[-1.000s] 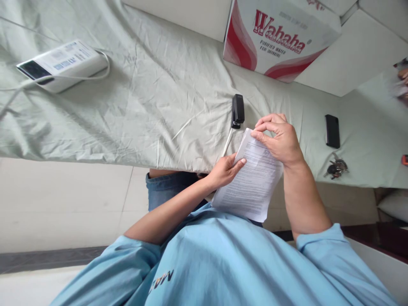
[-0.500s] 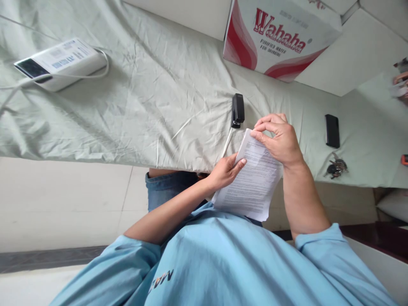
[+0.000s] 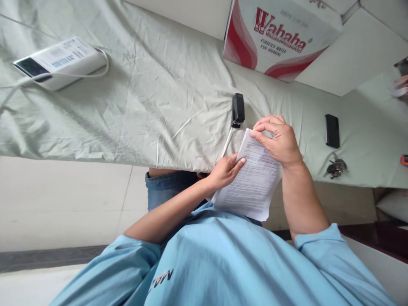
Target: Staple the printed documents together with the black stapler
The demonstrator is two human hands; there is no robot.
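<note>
We hold a printed paper sheaf (image 3: pixel 251 182) over our lap at the bed's edge: our left hand (image 3: pixel 225 171) grips its side, our right hand (image 3: pixel 277 138) pinches its top corner. Just beyond our hands, a black stapler (image 3: pixel 237 110) lies on the wrinkled green bedsheet (image 3: pixel 143 97); a cardboard box (image 3: pixel 280 34) stands farther off.

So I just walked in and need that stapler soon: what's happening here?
A person in a blue shirt holds a sheaf of printed papers over their lap. The left hand grips its side edge, and the right hand pinches the top corner. The black stapler lies untouched on the green sheet just beyond, with a phone and keys to the right.
</note>
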